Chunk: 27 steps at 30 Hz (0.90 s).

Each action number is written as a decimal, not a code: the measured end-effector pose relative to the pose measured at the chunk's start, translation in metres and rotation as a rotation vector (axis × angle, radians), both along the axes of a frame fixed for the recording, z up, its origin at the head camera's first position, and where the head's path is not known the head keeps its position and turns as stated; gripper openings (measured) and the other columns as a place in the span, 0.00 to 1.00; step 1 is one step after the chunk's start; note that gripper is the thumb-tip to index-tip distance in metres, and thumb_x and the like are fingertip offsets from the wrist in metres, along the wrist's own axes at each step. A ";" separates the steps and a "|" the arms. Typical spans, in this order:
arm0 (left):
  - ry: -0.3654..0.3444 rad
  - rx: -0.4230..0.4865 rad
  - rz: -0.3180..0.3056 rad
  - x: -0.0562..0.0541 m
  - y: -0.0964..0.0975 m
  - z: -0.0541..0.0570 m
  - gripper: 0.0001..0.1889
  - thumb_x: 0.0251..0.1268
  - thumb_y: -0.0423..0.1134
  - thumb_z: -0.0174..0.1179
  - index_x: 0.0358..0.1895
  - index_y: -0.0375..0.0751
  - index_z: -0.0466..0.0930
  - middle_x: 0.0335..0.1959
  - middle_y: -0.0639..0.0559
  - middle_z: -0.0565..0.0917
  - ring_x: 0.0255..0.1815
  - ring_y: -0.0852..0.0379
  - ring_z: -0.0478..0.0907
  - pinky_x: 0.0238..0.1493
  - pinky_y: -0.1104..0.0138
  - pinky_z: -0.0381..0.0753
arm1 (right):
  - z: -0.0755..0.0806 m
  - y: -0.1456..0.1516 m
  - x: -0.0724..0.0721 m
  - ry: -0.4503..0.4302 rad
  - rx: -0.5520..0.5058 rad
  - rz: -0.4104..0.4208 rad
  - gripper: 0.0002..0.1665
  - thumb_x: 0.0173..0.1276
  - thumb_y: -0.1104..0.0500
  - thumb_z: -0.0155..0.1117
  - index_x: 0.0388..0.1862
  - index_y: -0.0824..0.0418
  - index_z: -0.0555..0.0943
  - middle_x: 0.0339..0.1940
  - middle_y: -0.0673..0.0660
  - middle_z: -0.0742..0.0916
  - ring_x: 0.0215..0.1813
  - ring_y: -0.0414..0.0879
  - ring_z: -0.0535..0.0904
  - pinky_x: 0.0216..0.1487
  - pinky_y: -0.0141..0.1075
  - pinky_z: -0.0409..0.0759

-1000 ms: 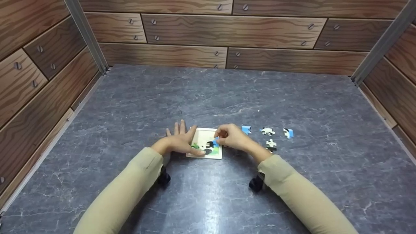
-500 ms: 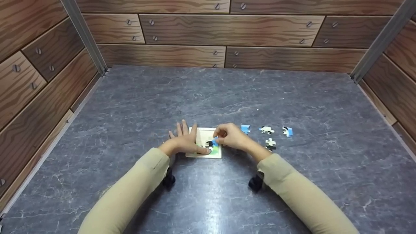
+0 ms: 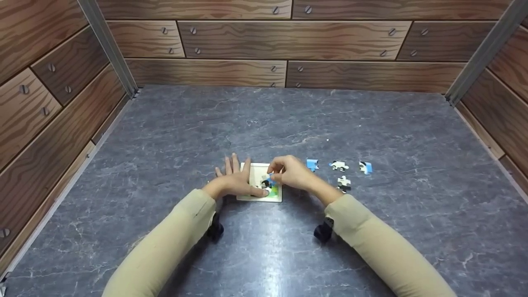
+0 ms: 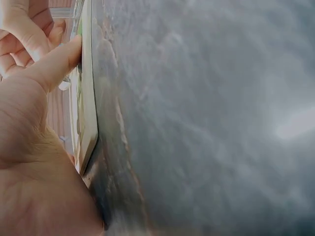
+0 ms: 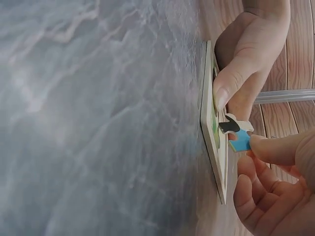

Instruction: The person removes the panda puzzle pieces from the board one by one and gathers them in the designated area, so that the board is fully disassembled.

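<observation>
Your left hand (image 3: 236, 184) lies spread across the left part of the puzzle tray (image 3: 264, 200), its thumb reaching over the near part of the board; your right hand (image 3: 292, 172) pinches a blue, black and white puzzle piece (image 5: 241, 141) between thumb and finger, over the tray's right part. The piece is held tilted to the board, its black end close to it; whether they touch, you cannot be sure from these views. Finding one: if you pressed at that tilt, the knob could catch a neighbour's edge and lift it. Finding two: the grip takes in only the blue end, so a sideways push could twist the piece in your fingers. Finding three: your left thumb and fingers hide part of the board, so a misalignment there could escape you. Finding four: should the left hand lighten, the tray might slide on the smooth table (image 3: 206, 123). The four loose pieces (image 3: 339, 166) lie right of the tray, near your right forearm; a low sleeve (image 3: 354, 216) could sweep them.
</observation>
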<state>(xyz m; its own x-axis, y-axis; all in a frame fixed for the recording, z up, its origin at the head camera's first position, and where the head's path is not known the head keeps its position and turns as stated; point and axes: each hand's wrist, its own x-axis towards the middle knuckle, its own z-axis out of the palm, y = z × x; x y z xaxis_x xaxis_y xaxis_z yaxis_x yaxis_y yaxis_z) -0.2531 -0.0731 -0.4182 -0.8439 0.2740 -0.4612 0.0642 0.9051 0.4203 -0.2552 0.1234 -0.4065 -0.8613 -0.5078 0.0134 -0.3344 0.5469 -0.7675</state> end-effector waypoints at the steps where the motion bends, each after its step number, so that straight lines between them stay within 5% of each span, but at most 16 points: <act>1: 0.000 0.003 -0.003 0.000 0.000 0.000 0.64 0.43 0.74 0.58 0.74 0.50 0.25 0.68 0.37 0.16 0.67 0.41 0.11 0.60 0.38 0.19 | 0.000 0.001 0.000 0.004 -0.004 -0.005 0.05 0.57 0.70 0.63 0.34 0.67 0.81 0.26 0.54 0.81 0.24 0.41 0.75 0.27 0.33 0.78; 14: -0.009 0.001 0.005 -0.002 -0.002 0.004 0.62 0.43 0.75 0.57 0.74 0.53 0.28 0.69 0.38 0.18 0.68 0.41 0.13 0.60 0.39 0.19 | -0.001 0.022 0.002 -0.002 -0.094 -0.033 0.05 0.59 0.69 0.63 0.34 0.69 0.81 0.25 0.55 0.80 0.22 0.41 0.73 0.24 0.32 0.76; 27: 0.035 0.088 -0.106 -0.010 -0.036 0.007 0.54 0.46 0.64 0.65 0.74 0.61 0.42 0.72 0.39 0.26 0.71 0.39 0.21 0.62 0.39 0.22 | 0.003 0.061 0.004 -0.036 -0.105 -0.119 0.05 0.62 0.67 0.61 0.35 0.68 0.81 0.28 0.56 0.81 0.23 0.43 0.74 0.23 0.32 0.74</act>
